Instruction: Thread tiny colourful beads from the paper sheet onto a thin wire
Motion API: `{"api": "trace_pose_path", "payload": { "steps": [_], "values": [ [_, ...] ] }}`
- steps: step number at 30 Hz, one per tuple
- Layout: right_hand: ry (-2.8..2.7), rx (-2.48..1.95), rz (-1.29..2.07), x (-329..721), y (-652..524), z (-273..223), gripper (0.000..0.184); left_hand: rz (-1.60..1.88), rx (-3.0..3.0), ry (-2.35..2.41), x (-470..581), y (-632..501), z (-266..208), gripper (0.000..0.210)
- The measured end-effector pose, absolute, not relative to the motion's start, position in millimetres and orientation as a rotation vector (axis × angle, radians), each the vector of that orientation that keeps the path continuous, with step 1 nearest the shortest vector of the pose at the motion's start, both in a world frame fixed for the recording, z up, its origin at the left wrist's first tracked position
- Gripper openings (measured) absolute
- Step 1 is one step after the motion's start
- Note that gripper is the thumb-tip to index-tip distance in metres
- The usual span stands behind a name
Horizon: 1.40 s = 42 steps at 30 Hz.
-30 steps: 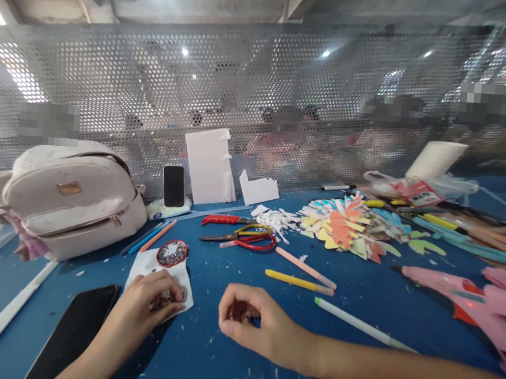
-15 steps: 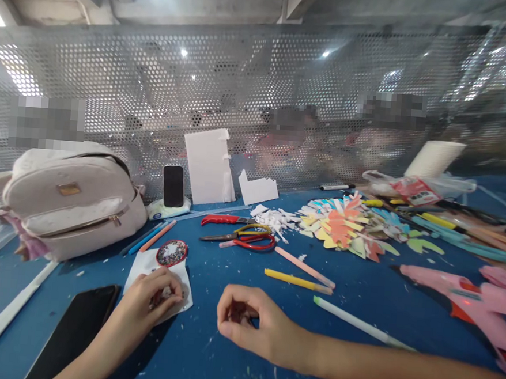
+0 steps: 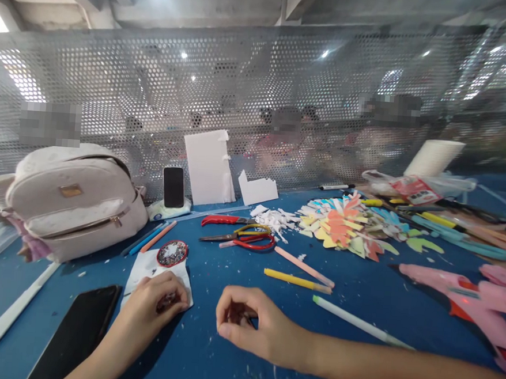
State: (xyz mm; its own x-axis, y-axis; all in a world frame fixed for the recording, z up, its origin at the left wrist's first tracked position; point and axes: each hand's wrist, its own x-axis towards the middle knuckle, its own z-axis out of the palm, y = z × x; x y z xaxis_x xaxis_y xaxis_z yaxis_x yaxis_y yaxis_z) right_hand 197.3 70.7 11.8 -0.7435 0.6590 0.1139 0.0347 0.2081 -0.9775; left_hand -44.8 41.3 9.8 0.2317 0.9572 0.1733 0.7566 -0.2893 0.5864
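Observation:
My left hand is curled, thumb tip close to the bent fingers, over the lower part of a white sheet of paper. Just beyond it, a small round red-rimmed dish rests on the paper, filled with dark and white bits. To the right, my right hand is also closed above the blue table, its thumb pressed toward the curled fingers. What either hand holds, if anything, is hidden inside the fingers. Red-and-yellow-handled scissors lie farther back.
A dark phone and a white plastic knife lie left, before a pale backpack. On the right are a yellow marker, a white pen, a pink glue gun and a pile of coloured paper cutouts.
My left hand has shifted slightly right and down over the paper's lower edge. The right hand has stayed nearly still.

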Motion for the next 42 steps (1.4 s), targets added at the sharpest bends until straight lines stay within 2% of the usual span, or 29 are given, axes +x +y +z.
{"api": "trace_pose_path", "payload": {
  "steps": [15,22,34,42],
  "values": [
    [-1.983,-0.657,1.572,197.2,70.5,9.9,0.011,0.525,2.246,1.783,-38.2,33.3,-0.4,0.017],
    [-1.979,-0.671,1.573,197.2,69.5,13.1,0.011,0.622,2.206,1.687,-43.4,33.9,-2.7,0.021],
    [-1.979,-0.676,1.590,197.2,70.4,13.0,0.010,0.626,2.207,1.673,-49.9,38.1,-4.6,0.013],
    [-1.980,-0.670,1.580,197.6,70.8,11.7,0.010,0.799,2.295,1.662,-48.4,33.5,4.3,0.012]
  ]
}}
